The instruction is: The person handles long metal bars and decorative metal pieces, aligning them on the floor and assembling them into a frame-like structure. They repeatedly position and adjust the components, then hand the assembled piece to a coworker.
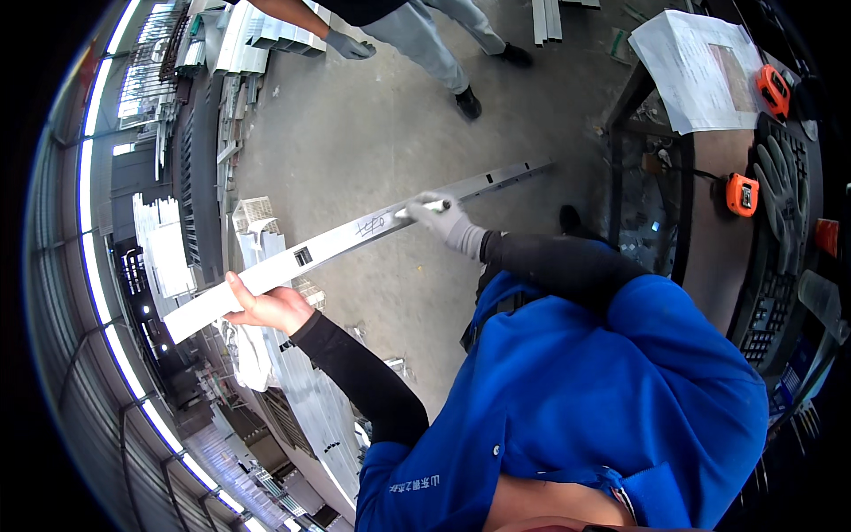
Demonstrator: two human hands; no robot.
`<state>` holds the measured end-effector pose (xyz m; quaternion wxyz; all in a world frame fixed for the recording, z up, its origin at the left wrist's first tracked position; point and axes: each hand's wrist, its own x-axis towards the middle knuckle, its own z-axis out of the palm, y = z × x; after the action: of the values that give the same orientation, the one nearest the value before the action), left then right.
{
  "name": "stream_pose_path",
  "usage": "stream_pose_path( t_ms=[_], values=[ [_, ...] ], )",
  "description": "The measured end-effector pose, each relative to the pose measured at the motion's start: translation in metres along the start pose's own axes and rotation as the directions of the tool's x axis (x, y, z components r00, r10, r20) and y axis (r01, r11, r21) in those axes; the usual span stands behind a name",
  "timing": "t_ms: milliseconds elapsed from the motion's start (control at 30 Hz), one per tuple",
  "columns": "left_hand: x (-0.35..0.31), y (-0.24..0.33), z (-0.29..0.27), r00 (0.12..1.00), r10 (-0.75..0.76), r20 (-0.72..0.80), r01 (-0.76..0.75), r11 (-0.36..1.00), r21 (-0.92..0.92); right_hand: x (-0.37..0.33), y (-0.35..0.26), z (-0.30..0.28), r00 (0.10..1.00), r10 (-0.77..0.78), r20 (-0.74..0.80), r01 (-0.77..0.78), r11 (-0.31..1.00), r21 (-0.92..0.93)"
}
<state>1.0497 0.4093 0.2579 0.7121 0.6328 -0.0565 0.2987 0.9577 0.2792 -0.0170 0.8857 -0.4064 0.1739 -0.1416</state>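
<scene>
A long silvery metal profile [266, 277] slants across the view from the lower left to the upper right, with small rectangular cutouts along it. My left hand [273, 309], bare, grips it near its left end, thumb at the upper side and fingers partly hidden underneath. My right hand [458, 229], in a grey glove, is closed around a white marker pen [434, 207]. The pen's tip is over the profile's face, just right of some dark handwriting [369, 223]. Slight blur covers the gloved fingers, so I cannot tell whether the tip touches.
Another person [425, 44] stands at the top, one gloved hand hanging down. On the right, a bench [716, 257] bears papers [696, 75], orange tape measures [741, 195], grey gloves [782, 191] and a keyboard [764, 315]. Metal profiles [310, 412] are stacked on the left.
</scene>
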Motion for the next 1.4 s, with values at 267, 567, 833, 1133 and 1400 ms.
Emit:
stream_pose_path(
  t_ms=[267,567,833,1133,1400],
  values=[
    [0.038,-0.035,-0.05,0.999,0.0,-0.048,0.004,0.997,0.078,0.019,0.018,-0.068,0.97,0.049,-0.239,-0.041,0.998,0.037],
    [0.057,-0.054,-0.074,0.997,-0.035,-0.074,0.044,0.992,0.12,0.019,0.063,-0.069,0.983,0.11,-0.145,-0.136,0.974,-0.183],
    [0.061,-0.053,-0.088,0.996,-0.023,-0.083,0.036,0.986,0.161,0.01,0.068,-0.064,0.974,0.192,-0.118,-0.217,0.937,-0.275],
    [0.052,-0.047,-0.069,0.996,0.004,-0.084,0.008,0.989,0.15,0.017,0.088,-0.07,0.961,0.125,-0.245,-0.2,0.928,-0.313],
    [0.055,-0.05,-0.077,0.995,-0.017,-0.093,0.03,0.99,0.138,0.01,0.07,-0.073,0.955,0.217,-0.2,-0.277,0.892,-0.357]
  ],
)
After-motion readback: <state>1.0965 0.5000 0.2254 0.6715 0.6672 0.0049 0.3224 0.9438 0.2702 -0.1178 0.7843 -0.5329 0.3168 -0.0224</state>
